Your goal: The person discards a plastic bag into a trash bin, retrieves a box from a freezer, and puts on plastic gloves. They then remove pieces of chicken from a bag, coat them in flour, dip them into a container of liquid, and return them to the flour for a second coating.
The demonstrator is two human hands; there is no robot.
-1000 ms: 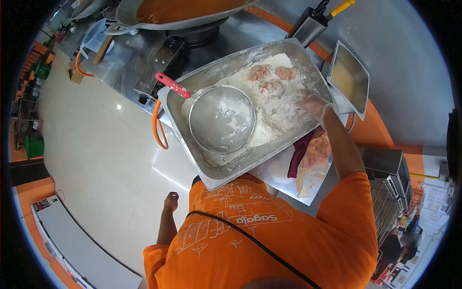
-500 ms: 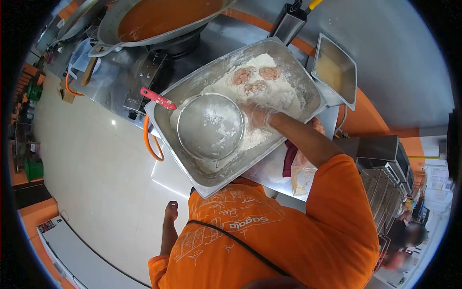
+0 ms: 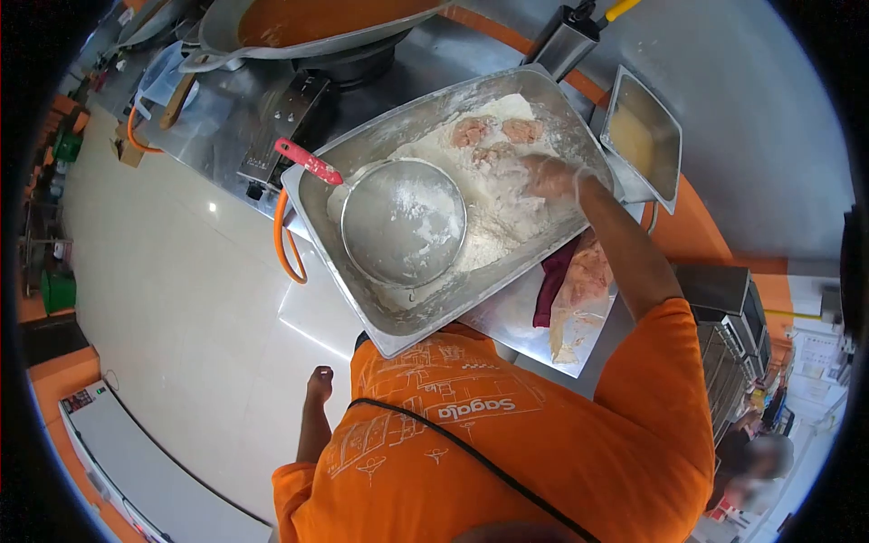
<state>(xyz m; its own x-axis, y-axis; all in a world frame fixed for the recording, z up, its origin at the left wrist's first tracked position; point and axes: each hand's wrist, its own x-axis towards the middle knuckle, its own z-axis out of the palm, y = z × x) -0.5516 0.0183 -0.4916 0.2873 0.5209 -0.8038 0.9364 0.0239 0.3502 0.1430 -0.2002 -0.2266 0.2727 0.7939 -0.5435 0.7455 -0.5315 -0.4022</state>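
Note:
A large metal tray [image 3: 398, 337] holds white flour [image 3: 489, 226]. Three pinkish floured pieces lie at its far side, one of them the right-hand piece [image 3: 522, 130]. My right hand [image 3: 550, 178], in a clear glove, is down in the flour beside the nearest piece; its fingers are blurred and dusted. A round sieve [image 3: 404, 222] with a red handle [image 3: 308, 161] rests in the left part of the tray, with some flour on its mesh. My left hand [image 3: 320, 382] hangs low at my left side, away from the tray, its fingers curled in.
A wide pan of reddish-brown liquid [image 3: 317, 20] stands on a burner at the back. A smaller metal pan [image 3: 634, 140] holds pale liquid at the right. Raw meat in a bag [image 3: 587, 276] and a maroon cloth [image 3: 551, 285] lie nearer. Another person [image 3: 756, 462] is far right.
My right hand has moved from the middle of the flour, beside the sieve, back to the right side near the pieces. The view has shifted slightly.

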